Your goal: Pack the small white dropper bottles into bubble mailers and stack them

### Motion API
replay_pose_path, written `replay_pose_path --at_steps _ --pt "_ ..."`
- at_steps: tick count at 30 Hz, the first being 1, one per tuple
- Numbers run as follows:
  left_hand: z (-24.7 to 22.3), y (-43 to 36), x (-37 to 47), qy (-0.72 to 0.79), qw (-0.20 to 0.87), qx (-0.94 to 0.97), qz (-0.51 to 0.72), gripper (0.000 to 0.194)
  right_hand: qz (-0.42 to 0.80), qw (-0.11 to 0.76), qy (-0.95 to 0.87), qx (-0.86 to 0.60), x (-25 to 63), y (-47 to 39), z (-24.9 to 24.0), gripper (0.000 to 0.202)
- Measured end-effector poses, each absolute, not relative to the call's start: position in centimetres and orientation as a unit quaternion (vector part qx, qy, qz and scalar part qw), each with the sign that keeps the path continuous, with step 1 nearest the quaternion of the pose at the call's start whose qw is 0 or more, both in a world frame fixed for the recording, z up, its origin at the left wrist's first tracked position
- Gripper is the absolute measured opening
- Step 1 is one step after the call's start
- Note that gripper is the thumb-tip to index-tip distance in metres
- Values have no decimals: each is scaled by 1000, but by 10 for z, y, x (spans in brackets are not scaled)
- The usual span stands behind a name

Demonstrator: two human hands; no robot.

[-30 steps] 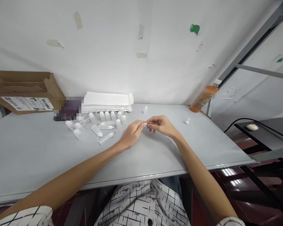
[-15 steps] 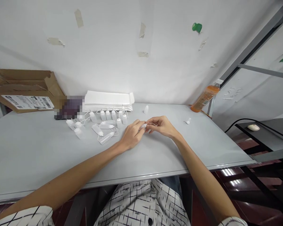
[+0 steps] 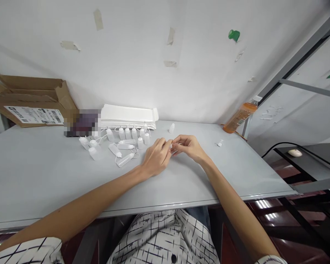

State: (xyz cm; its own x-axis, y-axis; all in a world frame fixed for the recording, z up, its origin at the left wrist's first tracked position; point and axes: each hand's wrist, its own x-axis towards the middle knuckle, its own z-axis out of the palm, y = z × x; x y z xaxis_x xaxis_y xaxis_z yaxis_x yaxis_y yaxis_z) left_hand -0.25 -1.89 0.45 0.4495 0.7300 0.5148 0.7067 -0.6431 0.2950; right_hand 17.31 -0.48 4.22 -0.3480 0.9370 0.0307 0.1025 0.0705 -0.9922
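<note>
My left hand (image 3: 156, 157) is closed around a small whitish plastic bottle, mostly hidden by its fingers. Against it, my right hand (image 3: 188, 147) pinches at the bottle's white top (image 3: 171, 146), and a thin pale strap shows by its fingers. Left of my hands, several small translucent bottles with needle tips stand in a group, one of them a bottle (image 3: 140, 143) close to my left hand. Others lie on their sides, such as a bottle (image 3: 125, 160). Beyond my hands a single small bottle (image 3: 172, 128) stands alone. A small white cap piece (image 3: 219, 143) lies to the right.
On the grey table (image 3: 192, 183), a stack of white folded sheets (image 3: 129, 113) lies against the wall. An open cardboard box (image 3: 35, 102) is at the left, beside a blurred dark item (image 3: 84, 123). An orange bottle (image 3: 240, 117) leans at the back right. A white mouse (image 3: 294, 153) rests beyond.
The fingers of my left hand have closed further over the small bottle, which shows less now. The view has shifted slightly. Both hands remain together.
</note>
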Motion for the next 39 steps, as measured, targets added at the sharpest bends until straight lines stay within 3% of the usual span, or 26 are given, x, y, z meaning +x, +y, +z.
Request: replay_pose_path --at_steps 4,7,13,21,39 --pt "0 -17 -3 402 -36 855 324 41 545 397 -610 -416 172 -5 43 33" --pt "-2 -15 -3 397 -15 853 340 44 542 407 -607 -413 173 -3 42 32" --pt "5 -13 0 432 210 770 421 38 510 438 -621 -404 174 -1 42 35" --pt "10 -11 0 404 402 695 440 34 477 446 -645 -396 176 -2 44 30" --pt "0 -10 -6 335 130 806 470 32 538 495 -575 -368 169 1 31 34"
